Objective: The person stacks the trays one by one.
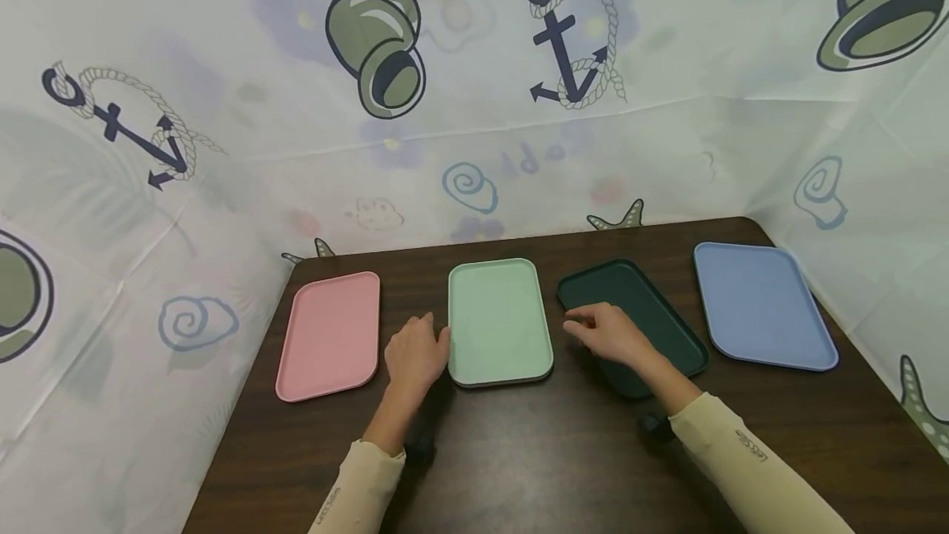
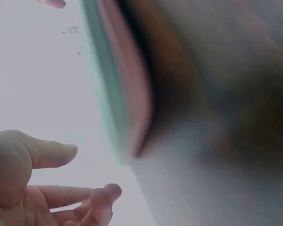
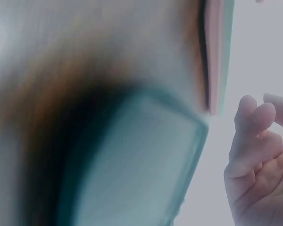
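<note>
A light green tray [image 1: 500,320] lies on the dark wooden table; in the left wrist view a pink layer [image 2: 132,70] shows right beneath its rim. My left hand [image 1: 417,351] is at its left edge, thumb close to the rim, fingers loosely bent and nothing between them. To the right, a dark green tray [image 1: 645,295] lies turned at an angle. Over its left part hovers my right hand [image 1: 608,332], which holds nothing; its fingers curl loosely and point toward the light green tray. The hand and forearm hide some of the dark green tray.
A pink tray [image 1: 334,336] lies at the left of the table [image 1: 489,452], and a blue tray [image 1: 767,303] at the right near the edge. Behind and at both sides hangs a white cloth [image 1: 474,48] printed with shells and anchors.
</note>
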`<move>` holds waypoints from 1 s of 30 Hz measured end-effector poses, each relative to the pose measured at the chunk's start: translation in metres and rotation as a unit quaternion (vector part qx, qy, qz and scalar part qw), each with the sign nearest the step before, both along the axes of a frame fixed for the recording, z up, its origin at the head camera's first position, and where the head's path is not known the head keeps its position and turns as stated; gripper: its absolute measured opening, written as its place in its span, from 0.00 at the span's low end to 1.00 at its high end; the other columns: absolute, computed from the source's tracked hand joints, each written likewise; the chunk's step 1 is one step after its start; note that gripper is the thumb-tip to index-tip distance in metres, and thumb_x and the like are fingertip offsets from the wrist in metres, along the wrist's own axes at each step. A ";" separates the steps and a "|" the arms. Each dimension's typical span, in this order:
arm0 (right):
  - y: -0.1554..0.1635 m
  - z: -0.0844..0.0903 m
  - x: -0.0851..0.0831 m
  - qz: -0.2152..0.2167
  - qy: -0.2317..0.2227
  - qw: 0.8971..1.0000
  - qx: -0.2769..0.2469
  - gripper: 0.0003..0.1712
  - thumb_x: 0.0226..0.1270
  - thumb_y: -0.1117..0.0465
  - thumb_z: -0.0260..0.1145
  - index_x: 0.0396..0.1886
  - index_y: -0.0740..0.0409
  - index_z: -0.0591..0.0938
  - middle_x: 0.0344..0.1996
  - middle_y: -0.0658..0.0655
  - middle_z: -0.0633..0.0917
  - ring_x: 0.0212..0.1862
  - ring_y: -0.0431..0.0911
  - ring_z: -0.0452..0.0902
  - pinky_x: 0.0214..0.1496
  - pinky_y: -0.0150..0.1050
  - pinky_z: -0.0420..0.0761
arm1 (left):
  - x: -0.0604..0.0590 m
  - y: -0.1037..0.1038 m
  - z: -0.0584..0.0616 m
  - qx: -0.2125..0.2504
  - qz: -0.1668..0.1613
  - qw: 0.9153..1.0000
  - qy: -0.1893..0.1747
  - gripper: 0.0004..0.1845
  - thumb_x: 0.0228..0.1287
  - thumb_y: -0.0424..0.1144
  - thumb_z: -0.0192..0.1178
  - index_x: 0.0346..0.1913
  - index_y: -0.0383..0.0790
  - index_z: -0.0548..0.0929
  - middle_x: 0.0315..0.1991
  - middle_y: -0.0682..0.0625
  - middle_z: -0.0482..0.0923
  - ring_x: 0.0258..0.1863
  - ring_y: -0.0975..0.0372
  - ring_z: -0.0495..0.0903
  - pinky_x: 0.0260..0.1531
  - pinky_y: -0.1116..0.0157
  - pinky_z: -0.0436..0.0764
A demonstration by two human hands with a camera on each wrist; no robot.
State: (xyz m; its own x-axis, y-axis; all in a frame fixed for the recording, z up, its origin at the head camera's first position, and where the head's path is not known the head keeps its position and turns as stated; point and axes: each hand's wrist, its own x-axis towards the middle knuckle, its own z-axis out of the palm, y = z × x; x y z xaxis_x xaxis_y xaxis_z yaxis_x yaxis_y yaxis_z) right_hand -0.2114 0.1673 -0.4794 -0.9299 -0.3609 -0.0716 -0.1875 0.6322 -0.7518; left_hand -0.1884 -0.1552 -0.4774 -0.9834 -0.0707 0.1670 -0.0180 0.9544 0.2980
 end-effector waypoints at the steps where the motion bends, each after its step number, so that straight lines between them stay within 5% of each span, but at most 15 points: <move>1: 0.006 0.002 -0.001 -0.004 0.011 1.000 0.009 0.24 0.73 0.54 0.60 0.60 0.66 0.78 0.22 0.56 0.82 0.19 0.45 0.74 0.24 0.41 0.73 | 0.004 0.005 0.006 -0.012 0.001 1.000 0.017 0.25 0.65 0.48 0.62 0.58 0.33 0.81 0.44 0.37 0.82 0.33 0.42 0.83 0.29 0.47 0.80; 6: 0.043 0.013 -0.008 -0.054 0.056 0.994 0.075 0.25 0.73 0.52 0.60 0.61 0.64 0.79 0.30 0.54 0.85 0.24 0.44 0.74 0.25 0.41 0.72 | 0.024 0.039 0.031 -0.037 -0.039 0.993 0.108 0.25 0.64 0.48 0.64 0.58 0.35 0.81 0.41 0.39 0.82 0.21 0.47 0.80 0.20 0.51 0.78; 10: 0.076 0.016 -0.012 -0.103 0.071 0.983 0.135 0.27 0.73 0.51 0.60 0.64 0.64 0.76 0.39 0.61 0.86 0.28 0.46 0.77 0.23 0.41 0.72 | 0.044 0.069 0.043 -0.005 -0.114 0.988 0.104 0.21 0.63 0.49 0.64 0.54 0.41 0.84 0.32 0.49 0.83 0.22 0.58 0.80 0.20 0.57 0.77; 14: 0.105 0.014 -0.013 -0.136 0.075 0.971 0.182 0.29 0.73 0.52 0.59 0.66 0.66 0.73 0.42 0.64 0.85 0.32 0.51 0.80 0.25 0.44 0.75 | 0.059 0.097 0.043 0.053 -0.204 0.977 0.019 0.19 0.63 0.50 0.64 0.53 0.46 0.85 0.25 0.60 0.81 0.24 0.68 0.78 0.21 0.65 0.75; 19: 0.127 0.007 -0.010 -0.143 0.066 0.965 0.209 0.29 0.72 0.53 0.58 0.64 0.69 0.74 0.44 0.67 0.84 0.38 0.57 0.80 0.31 0.49 0.77 | 0.059 0.123 0.028 0.097 -0.278 0.949 -0.112 0.22 0.65 0.52 0.62 0.55 0.42 0.83 0.24 0.66 0.79 0.24 0.72 0.75 0.23 0.70 0.72; 26: 0.133 -0.002 -0.005 -0.112 0.036 0.967 0.226 0.29 0.71 0.54 0.59 0.63 0.70 0.74 0.46 0.69 0.83 0.41 0.60 0.80 0.32 0.51 0.78 | 0.048 0.143 0.008 0.167 -0.279 0.921 -0.216 0.31 0.65 0.52 0.62 0.63 0.32 0.76 0.33 0.59 0.84 0.30 0.70 0.80 0.33 0.69 0.76; 30: 0.137 -0.003 -0.006 -0.101 0.025 0.968 0.228 0.28 0.72 0.55 0.59 0.63 0.71 0.73 0.47 0.70 0.82 0.42 0.62 0.80 0.34 0.53 0.78 | 0.046 0.155 0.003 0.252 -0.248 0.894 -0.277 0.38 0.66 0.51 0.62 0.69 0.28 0.66 0.33 0.57 0.84 0.21 0.64 0.79 0.26 0.67 0.76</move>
State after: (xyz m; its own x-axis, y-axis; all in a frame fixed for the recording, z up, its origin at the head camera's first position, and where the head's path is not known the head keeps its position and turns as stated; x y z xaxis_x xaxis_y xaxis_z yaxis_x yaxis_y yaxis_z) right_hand -0.2178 0.3038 -0.4826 -0.9847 -0.1118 -0.1338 -0.0534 0.9240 -0.3787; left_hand -0.1420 0.0003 -0.4742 -0.8364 0.4677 -0.2859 0.0917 0.6337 0.7682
